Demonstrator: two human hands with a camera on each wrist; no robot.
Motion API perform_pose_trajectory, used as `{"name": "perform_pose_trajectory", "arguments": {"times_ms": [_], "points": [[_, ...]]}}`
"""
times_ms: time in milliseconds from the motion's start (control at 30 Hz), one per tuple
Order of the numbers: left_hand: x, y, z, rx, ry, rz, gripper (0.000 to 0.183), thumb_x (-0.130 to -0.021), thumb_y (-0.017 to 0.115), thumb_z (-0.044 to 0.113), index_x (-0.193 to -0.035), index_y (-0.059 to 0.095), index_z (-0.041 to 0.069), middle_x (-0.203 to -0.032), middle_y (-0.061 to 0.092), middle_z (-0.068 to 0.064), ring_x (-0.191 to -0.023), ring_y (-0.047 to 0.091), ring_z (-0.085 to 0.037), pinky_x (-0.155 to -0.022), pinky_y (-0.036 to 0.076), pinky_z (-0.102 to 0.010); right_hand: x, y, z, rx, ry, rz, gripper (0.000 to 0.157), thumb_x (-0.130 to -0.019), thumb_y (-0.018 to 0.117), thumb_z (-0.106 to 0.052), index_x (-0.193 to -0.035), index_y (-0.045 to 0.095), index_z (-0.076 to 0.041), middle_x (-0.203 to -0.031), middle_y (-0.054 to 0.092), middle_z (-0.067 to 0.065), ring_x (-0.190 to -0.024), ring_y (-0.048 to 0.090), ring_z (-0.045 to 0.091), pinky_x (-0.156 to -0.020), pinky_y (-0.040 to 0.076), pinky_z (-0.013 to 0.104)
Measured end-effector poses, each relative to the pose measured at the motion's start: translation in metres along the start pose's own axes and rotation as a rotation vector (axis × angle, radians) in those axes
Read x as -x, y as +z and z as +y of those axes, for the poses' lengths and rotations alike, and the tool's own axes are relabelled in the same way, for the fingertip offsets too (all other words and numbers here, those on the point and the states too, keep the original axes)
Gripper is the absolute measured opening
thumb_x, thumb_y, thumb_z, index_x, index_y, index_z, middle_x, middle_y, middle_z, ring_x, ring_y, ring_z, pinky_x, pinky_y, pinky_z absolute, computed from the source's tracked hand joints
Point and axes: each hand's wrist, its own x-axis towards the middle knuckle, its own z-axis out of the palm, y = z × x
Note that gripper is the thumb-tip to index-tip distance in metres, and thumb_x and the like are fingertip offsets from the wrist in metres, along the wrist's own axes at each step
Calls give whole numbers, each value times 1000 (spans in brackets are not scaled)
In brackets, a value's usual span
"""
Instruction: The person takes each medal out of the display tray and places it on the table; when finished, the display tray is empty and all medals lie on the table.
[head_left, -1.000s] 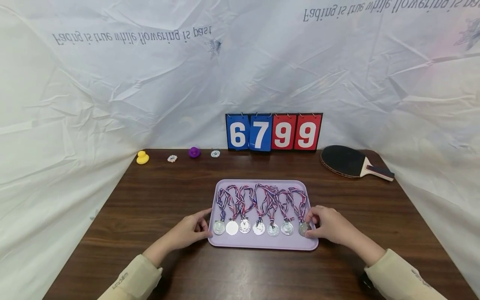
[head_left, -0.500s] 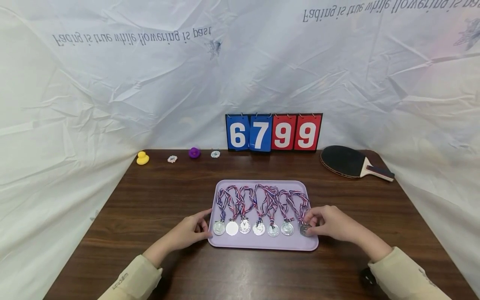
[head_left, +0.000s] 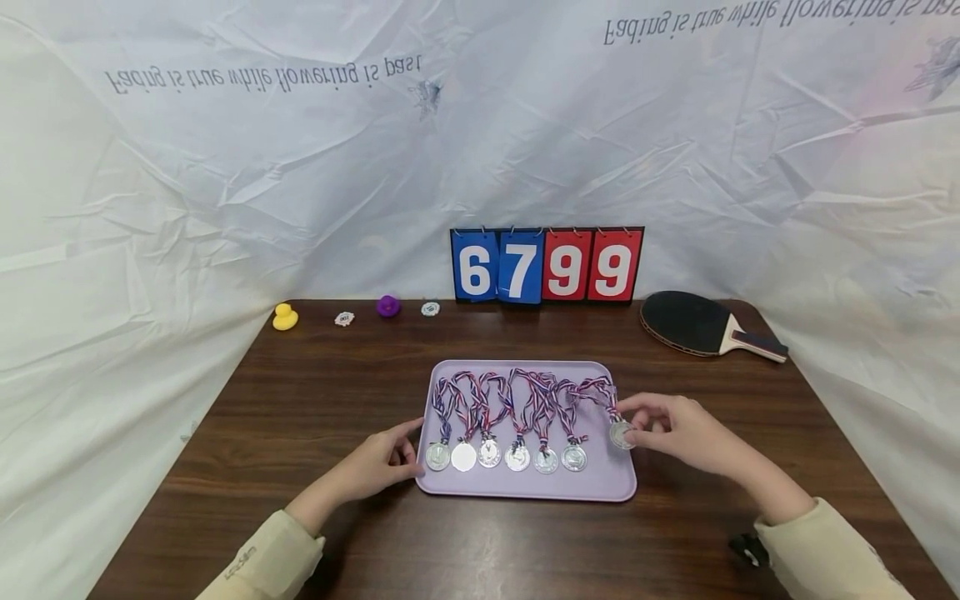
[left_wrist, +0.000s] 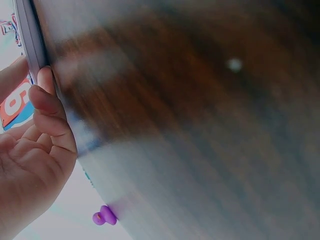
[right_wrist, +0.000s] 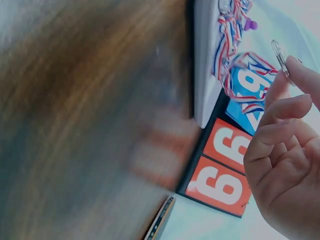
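Note:
A lilac tray lies on the table with a row of silver medals on striped ribbons. My left hand grips the tray's left edge; in the left wrist view its finger and thumb meet the rim, the other fingers loosely curled. At the tray's right end, my right hand pinches the rightmost medal between thumb and finger. The right wrist view shows that medal edge-on, raised above the tray, with its red, white and blue ribbon trailing back to the tray.
Along the back edge stand a yellow duck, two chips, a purple duck and a flip scoreboard reading 6799. A table tennis bat lies back right. A small black object is near the right sleeve.
My right hand has lifted the rightmost medal off the tray and moved it slightly right and away from me, its ribbon shifting along. My left hand has stayed on the tray's edge.

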Motion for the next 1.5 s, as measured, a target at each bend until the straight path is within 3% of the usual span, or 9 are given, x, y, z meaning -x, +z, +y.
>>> {"name": "perform_pose_trajectory", "arguments": {"times_ms": [300,567,700,967,1233,1500], "points": [[0,0,0,-3,24,7,66,-80,67,21,-135,35,1,-74,54,6,-60,50,-9,-54,43,-24,2,-22,-3,34,59,134,41,-75,69,-38,-113,57,-27,-80,59,-2,-61,51,20,-51,41,26],[0,0,2,4,19,-5,66,-81,67,20,-135,35,0,-74,55,6,-60,50,-9,-54,43,-25,-6,-35,15,145,77,266,43,-78,67,-37,-116,56,-18,-78,61,0,-53,46,15,-45,36,26],[0,0,3,4,27,-1,66,-80,67,18,-134,35,-1,-73,55,6,-59,50,-9,-54,43,-24,-10,-37,22,184,92,292,41,-80,66,-36,-114,58,-14,-77,61,1,-55,46,15,-46,36,26],[0,0,5,-20,26,6,66,-81,67,18,-135,34,0,-73,54,6,-58,49,-8,-53,42,-24,-12,-34,35,256,165,245,39,-79,67,-29,-111,60,-7,-72,60,-1,-60,47,15,-52,36,28],[-1,1,4,-30,25,15,64,-81,66,17,-135,35,-1,-73,53,5,-59,48,-8,-53,42,-24,-3,-22,46,185,282,87,34,-78,68,-29,-102,64,-6,-73,59,-1,-63,49,15,-55,39,30],[-1,0,7,-34,45,37,60,-82,64,12,-133,36,-3,-74,53,2,-58,48,-10,-52,41,-24,3,-12,49,185,302,63,30,-74,72,-32,-89,65,-8,-71,58,-1,-63,49,15,-57,39,31]]}}
